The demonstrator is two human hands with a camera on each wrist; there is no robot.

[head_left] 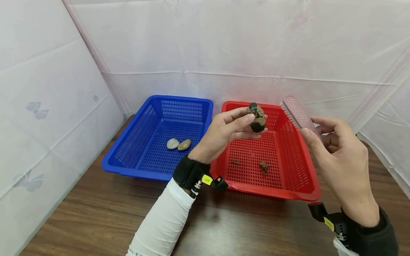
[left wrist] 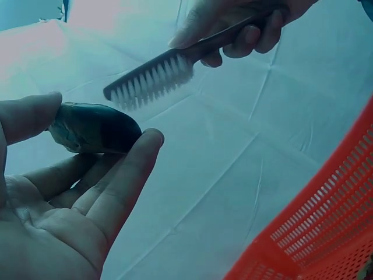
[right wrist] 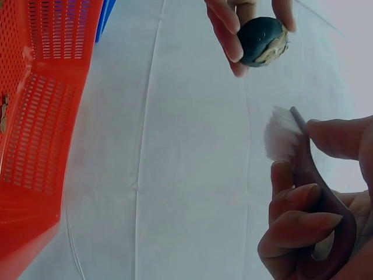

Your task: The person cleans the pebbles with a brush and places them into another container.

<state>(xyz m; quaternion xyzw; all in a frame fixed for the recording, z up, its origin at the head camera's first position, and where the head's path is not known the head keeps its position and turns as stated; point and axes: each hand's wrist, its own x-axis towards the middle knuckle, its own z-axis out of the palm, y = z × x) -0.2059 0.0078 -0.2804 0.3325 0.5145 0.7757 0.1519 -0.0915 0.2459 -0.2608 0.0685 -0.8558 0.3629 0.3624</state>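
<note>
Above the red basket (head_left: 312, 193), my left hand (head_left: 221, 129) holds a dark stone (head_left: 258, 127) between thumb and fingers. Brown mud-like dirt (left wrist: 67, 131) covers part of its smooth surface. My right hand (head_left: 342, 156) grips the handle of a pink dotted brush (head_left: 296, 110). Its white bristles (right wrist: 281, 137) face toward the stone, and a gap separates them in both wrist views. Small brown clumps (head_left: 264, 167) lie on the red basket's floor.
A blue basket (head_left: 112, 161) stands left of the red one, with a white stone (head_left: 173, 143) and a tan stone (head_left: 184, 144) inside. Both baskets sit on a brown wooden table (head_left: 105, 209). White sheeting (head_left: 198, 42) hangs behind and at the sides.
</note>
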